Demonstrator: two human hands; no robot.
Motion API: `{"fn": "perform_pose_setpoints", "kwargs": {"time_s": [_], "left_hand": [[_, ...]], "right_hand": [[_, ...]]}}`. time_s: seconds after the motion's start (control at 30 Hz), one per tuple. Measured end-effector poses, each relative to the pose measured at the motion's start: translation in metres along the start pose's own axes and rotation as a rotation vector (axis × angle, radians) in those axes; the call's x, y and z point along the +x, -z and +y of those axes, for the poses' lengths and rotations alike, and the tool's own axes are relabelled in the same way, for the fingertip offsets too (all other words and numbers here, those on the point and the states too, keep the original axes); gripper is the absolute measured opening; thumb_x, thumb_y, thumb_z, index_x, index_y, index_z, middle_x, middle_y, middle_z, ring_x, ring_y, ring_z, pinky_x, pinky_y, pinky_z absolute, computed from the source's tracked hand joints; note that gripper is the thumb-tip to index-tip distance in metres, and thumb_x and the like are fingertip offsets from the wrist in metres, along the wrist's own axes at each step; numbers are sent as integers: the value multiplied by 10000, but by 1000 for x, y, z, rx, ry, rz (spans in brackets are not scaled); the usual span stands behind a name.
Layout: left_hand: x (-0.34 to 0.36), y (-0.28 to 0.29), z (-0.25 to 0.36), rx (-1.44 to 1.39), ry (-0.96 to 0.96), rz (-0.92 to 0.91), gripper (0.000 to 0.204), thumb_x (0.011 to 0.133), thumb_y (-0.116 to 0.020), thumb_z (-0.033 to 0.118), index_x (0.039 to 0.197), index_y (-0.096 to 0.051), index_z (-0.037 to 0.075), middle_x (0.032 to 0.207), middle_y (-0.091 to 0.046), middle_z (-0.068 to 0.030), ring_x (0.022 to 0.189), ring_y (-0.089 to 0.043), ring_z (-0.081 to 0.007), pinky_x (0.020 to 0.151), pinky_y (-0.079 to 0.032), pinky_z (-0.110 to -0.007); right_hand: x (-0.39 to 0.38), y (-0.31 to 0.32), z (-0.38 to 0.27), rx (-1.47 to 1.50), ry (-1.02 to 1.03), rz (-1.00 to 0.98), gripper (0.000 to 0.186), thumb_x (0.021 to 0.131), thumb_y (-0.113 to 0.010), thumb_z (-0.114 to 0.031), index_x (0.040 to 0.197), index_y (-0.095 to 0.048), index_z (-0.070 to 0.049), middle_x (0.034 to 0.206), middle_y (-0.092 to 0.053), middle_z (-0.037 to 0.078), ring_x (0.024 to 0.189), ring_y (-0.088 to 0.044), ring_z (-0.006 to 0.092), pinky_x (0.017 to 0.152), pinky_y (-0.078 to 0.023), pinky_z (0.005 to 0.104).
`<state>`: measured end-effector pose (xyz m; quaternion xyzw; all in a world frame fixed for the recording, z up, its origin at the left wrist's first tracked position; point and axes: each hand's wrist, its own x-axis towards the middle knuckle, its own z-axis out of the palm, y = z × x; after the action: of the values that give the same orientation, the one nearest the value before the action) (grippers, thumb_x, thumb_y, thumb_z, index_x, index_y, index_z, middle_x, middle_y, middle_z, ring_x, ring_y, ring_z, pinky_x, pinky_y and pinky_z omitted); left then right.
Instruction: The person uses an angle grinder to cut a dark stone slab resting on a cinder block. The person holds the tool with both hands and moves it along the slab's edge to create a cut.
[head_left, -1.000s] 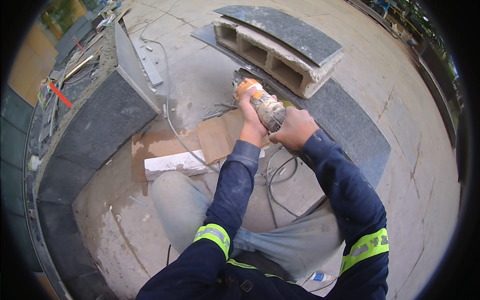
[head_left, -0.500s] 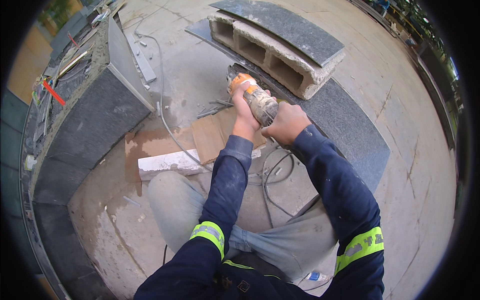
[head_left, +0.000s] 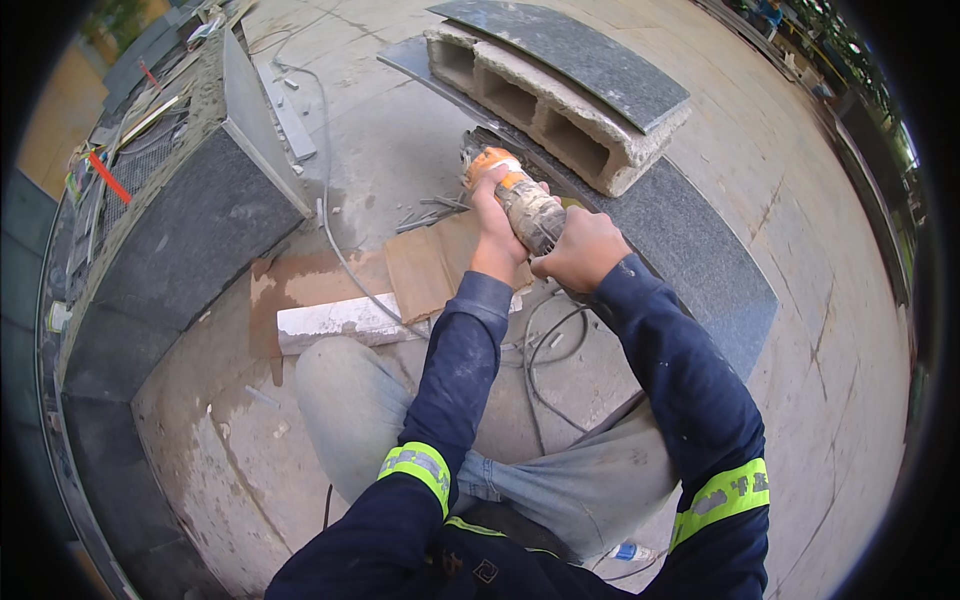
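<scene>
An orange and grey, dust-caked angle grinder (head_left: 533,212) is held in both my hands. My left hand (head_left: 495,232) is closed around its body just behind the orange head. Behind it, my right hand (head_left: 583,250) grips the rear end. The grinder's head is at the near edge of a dark grey stone slab (head_left: 715,260) lying under a hollow concrete block (head_left: 570,125); whether it touches cannot be made out. A second grey slab (head_left: 590,58) rests on top of the block.
A curved low wall faced with dark stone (head_left: 190,235) stands at the left, tools and scraps on its top. Cardboard (head_left: 432,262) and a white strip (head_left: 335,325) lie before my knees. A power cable (head_left: 325,190) crosses the floor, with loops (head_left: 540,375) near my legs.
The grinder and both hands have shifted slightly right along the slab's edge. Both hands keep their grip.
</scene>
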<state>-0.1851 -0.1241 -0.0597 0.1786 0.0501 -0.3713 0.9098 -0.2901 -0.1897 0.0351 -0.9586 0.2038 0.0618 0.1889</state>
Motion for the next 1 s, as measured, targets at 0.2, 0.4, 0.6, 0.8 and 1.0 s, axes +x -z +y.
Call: {"fn": "perform_pose_setpoints", "kwargs": {"time_s": [0.2, 0.4, 0.6, 0.8, 1.0], "left_hand": [[-6, 0, -4, 12, 7, -9, 450, 748, -582, 419, 1046, -442, 113, 843, -554, -158, 737, -588, -336, 664, -532, -443], [-13, -1, -9, -14, 27, -3, 455, 755, -574, 413, 1055, -423, 107, 835, -547, -154, 748, -585, -330, 666, -533, -440], [-19, -4, -13, -11, 31, -17, 456, 759, -569, 412, 1056, -412, 103, 831, -548, -153, 746, -585, -330, 667, -533, -439], [-22, -6, -16, -4, 33, -30, 477, 759, -568, 421, 1075, -408, 103, 829, -551, -159, 740, -594, -336, 660, -538, -439], [-28, -10, -18, 5, 24, -17, 498, 751, -576, 427, 1083, -406, 98, 827, -551, -158, 742, -598, -335, 648, -541, -439]], "right_hand": [[-12, 4, 0, -21, 10, -9, 611, 566, -775, -360, 934, -584, 88, 895, -637, 268, 885, -633, 382, 807, -511, 394], [-19, 4, 3, -19, 33, -6, 608, 561, -776, -337, 942, -579, 94, 879, -641, 266, 864, -641, 379, 795, -514, 393], [-29, 11, 2, -17, 4, -28, 600, 556, -774, -329, 939, -587, 93, 871, -645, 259, 853, -645, 376, 792, -516, 391], [-33, 10, 5, -22, 5, 13, 587, 554, -776, -336, 924, -603, 85, 875, -649, 251, 857, -646, 367, 793, -517, 386], [-37, 15, 2, -57, -10, -14, 556, 562, -780, -361, 890, -637, 65, 883, -658, 212, 857, -653, 327, 791, -525, 367]]}}
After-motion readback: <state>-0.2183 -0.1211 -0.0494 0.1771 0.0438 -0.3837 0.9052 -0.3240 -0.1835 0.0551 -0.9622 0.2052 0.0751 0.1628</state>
